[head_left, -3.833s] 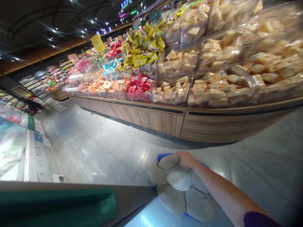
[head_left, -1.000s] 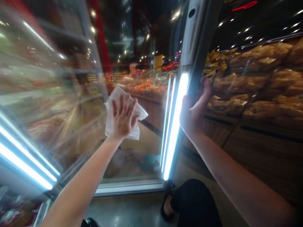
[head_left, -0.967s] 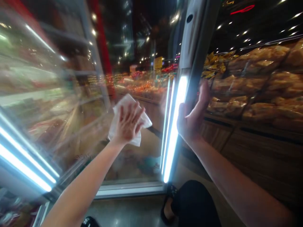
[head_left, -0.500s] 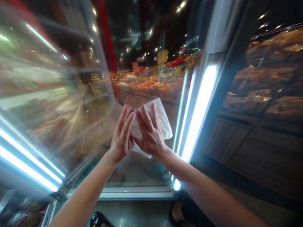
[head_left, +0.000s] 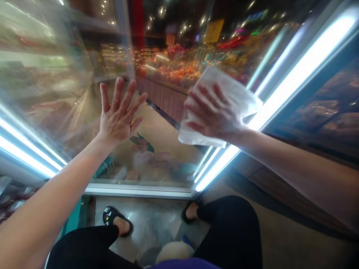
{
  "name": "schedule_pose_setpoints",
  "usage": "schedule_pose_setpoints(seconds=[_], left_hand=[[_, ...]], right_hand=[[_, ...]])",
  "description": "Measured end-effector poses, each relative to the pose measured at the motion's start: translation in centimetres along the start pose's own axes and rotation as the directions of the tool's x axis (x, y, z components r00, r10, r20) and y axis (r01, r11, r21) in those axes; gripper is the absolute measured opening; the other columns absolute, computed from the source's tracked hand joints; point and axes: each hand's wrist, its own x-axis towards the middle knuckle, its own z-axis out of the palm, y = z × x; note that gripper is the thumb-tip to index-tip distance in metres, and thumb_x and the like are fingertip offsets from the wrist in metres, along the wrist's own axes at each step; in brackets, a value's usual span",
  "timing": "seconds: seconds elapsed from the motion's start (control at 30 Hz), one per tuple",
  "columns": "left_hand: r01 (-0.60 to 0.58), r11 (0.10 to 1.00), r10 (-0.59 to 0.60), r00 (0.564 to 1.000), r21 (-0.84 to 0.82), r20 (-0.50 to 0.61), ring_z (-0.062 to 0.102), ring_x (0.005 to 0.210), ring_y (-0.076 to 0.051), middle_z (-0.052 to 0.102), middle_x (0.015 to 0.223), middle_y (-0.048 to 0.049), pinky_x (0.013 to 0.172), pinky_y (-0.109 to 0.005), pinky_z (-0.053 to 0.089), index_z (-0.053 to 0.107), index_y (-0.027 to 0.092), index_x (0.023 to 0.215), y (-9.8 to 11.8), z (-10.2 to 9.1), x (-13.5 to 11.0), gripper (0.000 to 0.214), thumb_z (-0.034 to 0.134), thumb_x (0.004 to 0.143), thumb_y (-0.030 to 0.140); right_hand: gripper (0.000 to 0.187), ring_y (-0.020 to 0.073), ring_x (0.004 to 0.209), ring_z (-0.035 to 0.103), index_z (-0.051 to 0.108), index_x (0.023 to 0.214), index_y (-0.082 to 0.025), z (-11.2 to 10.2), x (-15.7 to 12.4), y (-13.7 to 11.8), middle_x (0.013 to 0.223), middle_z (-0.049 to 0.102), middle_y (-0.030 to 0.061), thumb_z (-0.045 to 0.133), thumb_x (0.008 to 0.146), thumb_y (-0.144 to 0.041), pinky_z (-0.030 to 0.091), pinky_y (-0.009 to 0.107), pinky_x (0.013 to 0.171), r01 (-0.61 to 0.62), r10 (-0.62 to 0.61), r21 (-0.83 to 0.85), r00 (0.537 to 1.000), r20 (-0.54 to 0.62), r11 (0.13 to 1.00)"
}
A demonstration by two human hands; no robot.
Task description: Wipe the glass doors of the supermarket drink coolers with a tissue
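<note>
The right grip (head_left: 210,114) is wide, fingers spread flat over the cloth (head_left: 237,91) and closed around nothing. The cloth lies under that palm against the glass (head_left: 162,142), its right corner reaching the bright strip (head_left: 303,67) along the glass's right side. The left grip (head_left: 116,116) is also wide, palm toward the glass, well apart from the cloth; whether it touches the pane is hard to tell. Below runs the pale frame (head_left: 143,189). Beyond the glass show blurred goods (head_left: 182,74) and a yellow sign (head_left: 214,31).
</note>
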Motion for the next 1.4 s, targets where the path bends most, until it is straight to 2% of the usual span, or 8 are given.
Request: schedule_pose_setpoints(seconds=[0.13, 0.33, 0.5, 0.63, 0.83, 0.93, 1.0, 1.4], left_hand=[[-0.012, 0.999, 0.012, 1.000, 0.035, 0.006, -0.013, 0.159, -0.026, 0.016, 0.171, -0.0027, 0.113, -0.068, -0.028, 0.041, 0.019, 0.151, 0.5, 0.2, -0.1, 0.063, 0.051, 0.099, 0.054], [0.035, 0.999, -0.036, 0.994, 0.014, 0.106, -0.003, 0.160, -0.025, 0.018, 0.170, 0.0013, 0.112, -0.068, -0.030, 0.043, 0.029, 0.150, -0.5, 0.8, -2.3, 0.058, 0.048, 0.099, 0.056], [0.162, 0.987, -0.163, 0.982, 0.015, 0.099, -0.012, 0.159, -0.023, 0.022, 0.170, 0.0021, 0.111, -0.067, -0.032, 0.050, 0.026, 0.145, -3.1, 0.6, -5.9, 0.057, 0.053, 0.097, 0.057], [0.143, 0.989, -0.144, 0.988, 0.030, 0.055, -0.014, 0.159, -0.023, 0.023, 0.169, 0.0016, 0.113, -0.069, -0.029, 0.050, 0.026, 0.145, -4.5, 0.7, -7.6, 0.058, 0.054, 0.096, 0.056], [0.155, 0.984, -0.148, 0.986, 0.092, -0.081, -0.011, 0.160, -0.022, 0.004, 0.169, 0.0095, 0.121, -0.066, -0.026, 0.036, 0.038, 0.155, -5.7, 0.1, -8.2, 0.064, 0.052, 0.095, 0.054], [0.211, 0.972, -0.205, 0.977, 0.104, -0.062, -0.013, 0.159, -0.023, 0.002, 0.169, 0.0085, 0.121, -0.069, -0.025, 0.036, 0.036, 0.155, -5.9, -0.2, -8.4, 0.065, 0.049, 0.095, 0.058], [0.229, 0.967, -0.224, 0.973, 0.110, -0.057, -0.014, 0.159, -0.023, 0.002, 0.170, 0.0074, 0.121, -0.068, -0.025, 0.037, 0.035, 0.155, -5.7, -0.3, -8.5, 0.064, 0.047, 0.096, 0.060], [0.069, 0.932, 0.018, 0.972, 0.357, -0.235, -0.032, 0.152, -0.014, -0.032, 0.160, 0.0167, 0.124, -0.052, -0.025, 0.009, 0.039, 0.161, -6.6, -1.8, -7.7, 0.071, 0.044, 0.100, 0.052]], right_hand=[[0.088, 0.0323, 0.160, 0.004, 0.026, 0.155, 0.008, 0.2, 0.4, -0.7, 0.169, 0.017, 0.0242, 0.067, 0.095, -0.044, -0.004, 0.055, 0.128, -0.204, 0.191, -0.018, 0.942, -0.276, 0.979], [0.046, 0.0142, 0.142, 0.051, 0.053, 0.148, -0.023, 3.3, -0.8, -1.8, 0.150, 0.059, 0.0002, 0.055, 0.102, -0.026, 0.028, 0.034, 0.126, 0.188, -0.208, 0.287, 0.977, 0.038, 0.939], [0.069, 0.0354, 0.160, 0.006, 0.040, 0.156, -0.027, 1.0, 1.3, -1.0, 0.173, 0.017, 0.0063, 0.069, 0.095, -0.042, 0.005, 0.071, 0.121, -0.093, 0.068, -0.127, 0.980, -0.188, 0.988], [0.068, 0.0301, 0.160, 0.012, 0.036, 0.157, -0.032, 2.7, 1.9, -3.0, 0.170, 0.025, 0.0041, 0.067, 0.097, -0.034, -0.009, 0.068, 0.121, 0.290, -0.286, -0.094, 0.957, 0.055, 0.952], [0.061, 0.0327, 0.156, 0.023, 0.024, 0.162, -0.019, 2.6, 7.4, -4.4, 0.168, 0.028, 0.0102, 0.040, 0.106, -0.033, 0.016, 0.067, 0.127, 0.136, -0.134, -0.129, 0.991, 0.025, 0.982], [0.055, 0.0294, 0.155, 0.025, 0.028, 0.159, -0.007, 3.5, 9.2, -5.6, 0.166, 0.031, 0.0136, 0.029, 0.105, -0.019, 0.026, 0.060, 0.127, 0.355, -0.339, -0.042, 0.917, 0.209, 0.934], [0.056, 0.0252, 0.155, 0.024, 0.028, 0.159, -0.008, 4.5, 9.8, -6.3, 0.167, 0.030, 0.0110, 0.025, 0.103, -0.012, 0.025, 0.056, 0.128, 0.460, -0.457, 0.058, 0.846, 0.275, 0.886], [0.056, 0.0277, 0.154, 0.024, 0.035, 0.153, -0.001, 6.0, 14.9, -9.9, 0.164, 0.033, 0.0172, 0.024, 0.100, -0.015, 0.018, 0.057, 0.127, 0.461, -0.486, 0.183, 0.865, 0.128, 0.868]])
